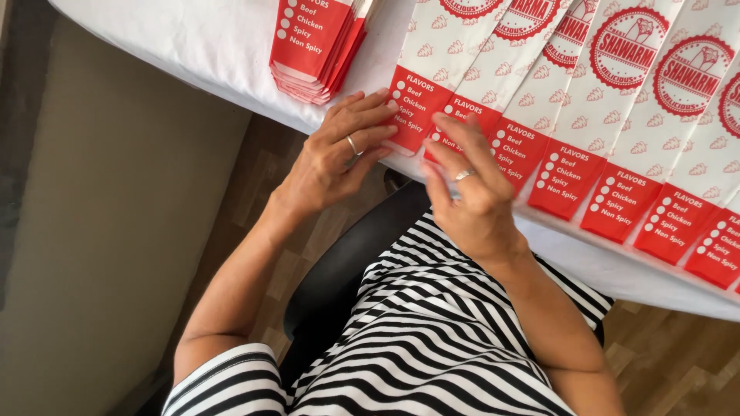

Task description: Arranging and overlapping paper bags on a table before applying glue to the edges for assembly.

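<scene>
Head view: left hand (339, 150) is lying flat, fingers spread, on the leftmost red-and-white paper sleeve (420, 85). Right hand (470, 189) is hovering open over the next sleeve (478, 92) on the counter (208, 38).

There is a single view, from a camera worn on the person's head. It looks steeply down and a little forward, over the striped lap and the black chair seat (347, 270) toward the near edge of the white tabletop (216, 46). It sits close: the left hand (335, 154) and right hand (470, 192) fill the middle of the frame. The tabletop edge runs slanted from upper left to lower right, so the view is tilted. Wooden floor (671, 362) shows below.
</scene>
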